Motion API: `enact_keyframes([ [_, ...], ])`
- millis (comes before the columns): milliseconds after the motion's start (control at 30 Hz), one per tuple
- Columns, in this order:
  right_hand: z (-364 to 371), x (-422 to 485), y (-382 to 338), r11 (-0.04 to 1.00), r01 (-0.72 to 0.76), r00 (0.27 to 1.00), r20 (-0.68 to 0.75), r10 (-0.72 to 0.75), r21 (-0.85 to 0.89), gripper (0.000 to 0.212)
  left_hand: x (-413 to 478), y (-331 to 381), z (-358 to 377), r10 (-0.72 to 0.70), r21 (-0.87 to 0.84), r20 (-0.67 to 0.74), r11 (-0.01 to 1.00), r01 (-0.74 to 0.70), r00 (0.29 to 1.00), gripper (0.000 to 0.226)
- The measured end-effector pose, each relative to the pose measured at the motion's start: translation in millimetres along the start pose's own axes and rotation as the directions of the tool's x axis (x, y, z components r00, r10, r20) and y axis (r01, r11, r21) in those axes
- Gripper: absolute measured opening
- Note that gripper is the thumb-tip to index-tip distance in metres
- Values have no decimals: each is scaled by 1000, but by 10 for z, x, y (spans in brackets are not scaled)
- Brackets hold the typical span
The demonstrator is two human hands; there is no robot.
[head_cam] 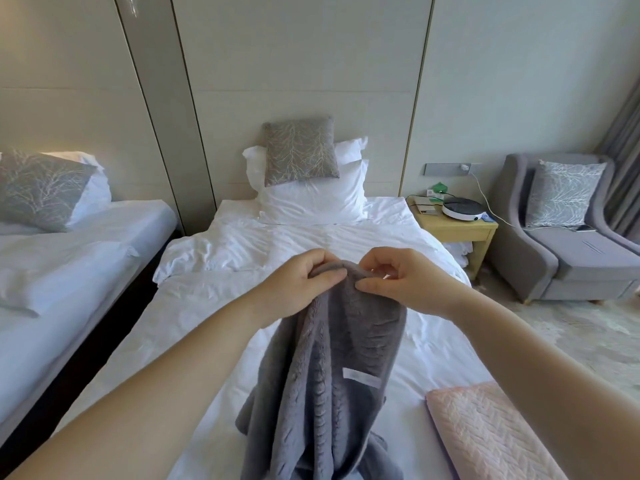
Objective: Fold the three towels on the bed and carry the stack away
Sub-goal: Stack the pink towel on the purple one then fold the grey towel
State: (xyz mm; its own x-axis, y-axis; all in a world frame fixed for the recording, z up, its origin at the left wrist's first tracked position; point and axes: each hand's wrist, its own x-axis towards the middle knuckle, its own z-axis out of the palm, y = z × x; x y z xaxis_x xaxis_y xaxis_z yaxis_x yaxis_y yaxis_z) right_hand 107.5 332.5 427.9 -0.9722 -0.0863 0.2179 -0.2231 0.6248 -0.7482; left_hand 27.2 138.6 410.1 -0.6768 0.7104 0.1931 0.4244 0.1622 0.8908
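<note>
A grey fluffy towel (332,368) with a small white label hangs lifted above the white bed (194,327). Its lower part bunches on the sheet near the bottom edge of the view. My left hand (298,285) grips the towel's top edge with curled fingers. Just to the right, my right hand (398,278) pinches the same edge between thumb and fingers. The two hands are close together. A folded pink towel (485,431) lies flat on the bed at the lower right, partly under my right forearm.
White pillows (311,199) and a grey patterned cushion (299,150) sit at the headboard. A second bed (69,258) stands on the left across a dark gap. On the right are a wooden nightstand (457,230) with a round device and a grey armchair (571,258).
</note>
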Motion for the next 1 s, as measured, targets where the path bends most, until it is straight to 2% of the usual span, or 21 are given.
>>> enact_keyframes([
  [67,-2,-44,105,998,-55,997,60,53,32,5,8,18,-79,-14,-85,22,996,16,1000,12],
  [133,0,-77,172,990,-106,991,90,98,95,9,11,40,-142,-22,-192,34,981,28,999,8],
  [200,-16,-76,180,979,-121,993,29,118,162,9,7,69,-201,-12,-218,45,976,22,999,6],
  [233,-35,-63,168,978,-108,992,-40,117,176,10,-1,85,-226,-9,-179,52,984,18,999,7],
  [333,-102,1,82,991,-27,978,-203,54,134,21,-24,117,-246,-6,25,59,1000,4,998,28],
  [433,-102,58,-39,993,70,983,-177,-53,94,22,-17,161,-150,1,88,62,996,-6,998,47],
  [533,-58,124,-116,988,124,985,-135,-111,94,24,18,199,-71,78,136,25,987,-81,997,30],
  [633,-25,131,-78,977,102,988,-133,-77,189,18,31,236,-119,142,130,-43,982,-135,989,8],
  [767,74,54,14,954,37,994,-107,-5,298,10,8,248,-225,153,115,-114,983,-140,982,8],
  [867,108,48,-3,943,46,988,-155,6,330,15,-8,263,-277,136,129,-127,984,-119,983,14],
  [1000,96,96,-146,931,117,983,-174,-59,346,26,-3,316,-267,172,298,-81,944,-141,982,10],
])
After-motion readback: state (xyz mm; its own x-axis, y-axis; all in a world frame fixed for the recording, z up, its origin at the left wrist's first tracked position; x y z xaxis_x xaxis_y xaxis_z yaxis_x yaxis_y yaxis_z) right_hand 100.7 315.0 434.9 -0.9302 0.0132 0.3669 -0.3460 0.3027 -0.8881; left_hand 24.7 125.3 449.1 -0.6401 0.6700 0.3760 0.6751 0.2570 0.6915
